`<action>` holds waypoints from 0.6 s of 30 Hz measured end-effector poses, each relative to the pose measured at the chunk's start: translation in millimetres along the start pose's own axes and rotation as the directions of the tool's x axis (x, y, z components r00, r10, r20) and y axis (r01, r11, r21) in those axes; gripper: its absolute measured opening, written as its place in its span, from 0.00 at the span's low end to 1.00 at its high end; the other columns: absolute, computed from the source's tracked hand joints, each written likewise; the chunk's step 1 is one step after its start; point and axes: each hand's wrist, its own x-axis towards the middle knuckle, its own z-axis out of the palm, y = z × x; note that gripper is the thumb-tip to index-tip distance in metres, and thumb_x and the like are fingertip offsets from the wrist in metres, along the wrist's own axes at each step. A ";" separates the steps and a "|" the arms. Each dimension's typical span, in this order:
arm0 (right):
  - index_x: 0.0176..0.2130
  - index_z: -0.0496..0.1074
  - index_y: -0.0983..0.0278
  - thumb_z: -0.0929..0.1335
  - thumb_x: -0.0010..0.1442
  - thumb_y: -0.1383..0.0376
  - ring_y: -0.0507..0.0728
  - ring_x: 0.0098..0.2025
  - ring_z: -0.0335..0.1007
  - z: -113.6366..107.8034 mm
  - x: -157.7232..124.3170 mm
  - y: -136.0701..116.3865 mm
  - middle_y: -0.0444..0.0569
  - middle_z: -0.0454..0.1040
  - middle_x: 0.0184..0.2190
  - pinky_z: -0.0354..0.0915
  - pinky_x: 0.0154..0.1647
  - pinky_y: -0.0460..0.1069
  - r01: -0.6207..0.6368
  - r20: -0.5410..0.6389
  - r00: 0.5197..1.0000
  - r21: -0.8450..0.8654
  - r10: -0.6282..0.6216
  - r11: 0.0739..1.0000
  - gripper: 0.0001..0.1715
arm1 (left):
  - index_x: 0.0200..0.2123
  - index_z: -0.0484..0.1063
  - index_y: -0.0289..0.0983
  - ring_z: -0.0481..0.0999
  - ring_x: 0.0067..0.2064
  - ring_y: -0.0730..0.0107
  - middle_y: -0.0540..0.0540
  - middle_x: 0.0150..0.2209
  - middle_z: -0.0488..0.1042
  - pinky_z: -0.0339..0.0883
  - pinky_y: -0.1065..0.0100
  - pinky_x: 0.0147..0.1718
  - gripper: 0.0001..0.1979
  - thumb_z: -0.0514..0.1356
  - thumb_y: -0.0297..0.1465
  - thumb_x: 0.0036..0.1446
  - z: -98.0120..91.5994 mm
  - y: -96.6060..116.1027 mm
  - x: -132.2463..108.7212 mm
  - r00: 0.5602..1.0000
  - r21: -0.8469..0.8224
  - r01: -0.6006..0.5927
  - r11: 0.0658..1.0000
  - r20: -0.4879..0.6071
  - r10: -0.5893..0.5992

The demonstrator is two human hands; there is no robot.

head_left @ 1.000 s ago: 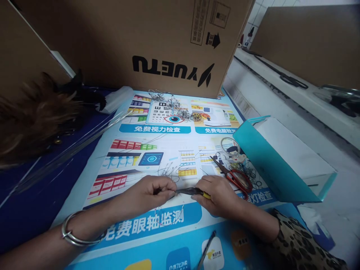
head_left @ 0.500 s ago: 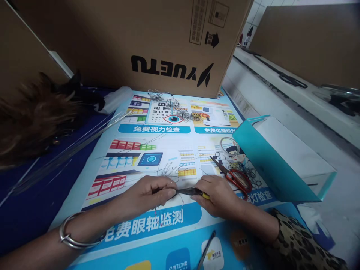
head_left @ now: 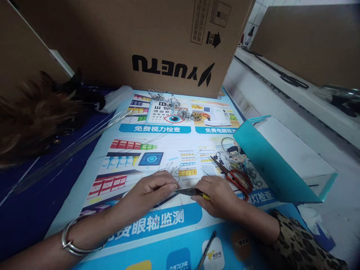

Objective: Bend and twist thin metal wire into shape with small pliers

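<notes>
My right hand (head_left: 216, 195) is wrapped round the yellow handles of a pair of pliers (head_left: 188, 191), whose dark jaws point left. Close to the jaw tips, my left hand (head_left: 159, 190) pinches thin wire (head_left: 177, 176); the exact spot where wire and jaws meet is too small to make out. Several fine wire ends fan out above the left fingers, and a strand with tiny pinkish beads (head_left: 181, 200) hangs below them. Beside my right hand lie red-handled scissors (head_left: 239, 180), partly over small dark rings (head_left: 253, 176).
Tangled wire pieces (head_left: 182, 112) lie before a large cardboard box (head_left: 168, 33). A teal box (head_left: 277, 170) stands open at right. Long straight wires (head_left: 92, 138) and brown feathers (head_left: 36, 116) are at left. A clear ring (head_left: 230, 145) and a dark thin tool (head_left: 207, 249) rest on the printed sheet.
My left hand has shifted slightly, its fingers turning up and the wire ends moving with them. My right hand keeps the pliers in nearly the same place.
</notes>
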 end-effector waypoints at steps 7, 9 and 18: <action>0.34 0.67 0.63 0.62 0.59 0.55 0.55 0.35 0.64 -0.5 0.2 -1.5 0.47 0.70 0.32 0.53 0.32 0.47 -0.040 -0.005 0.999 0.025 0.040 0.999 0.13 | 0.37 0.73 0.39 0.71 0.35 0.68 0.48 0.35 0.74 0.66 0.70 0.33 0.11 0.55 0.38 0.57 2.9 -3.8 -3.5 0.995 -0.020 0.043 0.999 -0.087 -0.044; 0.34 0.67 0.62 0.62 0.59 0.55 0.55 0.35 0.64 -1.1 0.3 -1.7 0.47 0.70 0.32 0.53 0.32 0.47 -0.039 -0.001 0.999 0.026 0.039 0.999 0.13 | 0.37 0.73 0.39 0.71 0.35 0.68 0.47 0.36 0.74 0.67 0.69 0.34 0.11 0.56 0.38 0.57 3.5 -5.2 -4.4 0.994 -0.003 0.021 1.000 -0.109 -0.021; 0.33 0.67 0.63 0.63 0.59 0.55 0.54 0.33 0.63 -3.4 1.1 -1.1 0.47 0.70 0.31 0.53 0.31 0.47 -0.019 0.001 1.000 0.067 0.019 0.998 0.14 | 0.37 0.74 0.40 0.72 0.37 0.67 0.47 0.36 0.74 0.66 0.68 0.38 0.10 0.56 0.36 0.56 3.6 -4.3 -5.4 0.990 0.044 0.009 0.999 -0.144 -0.003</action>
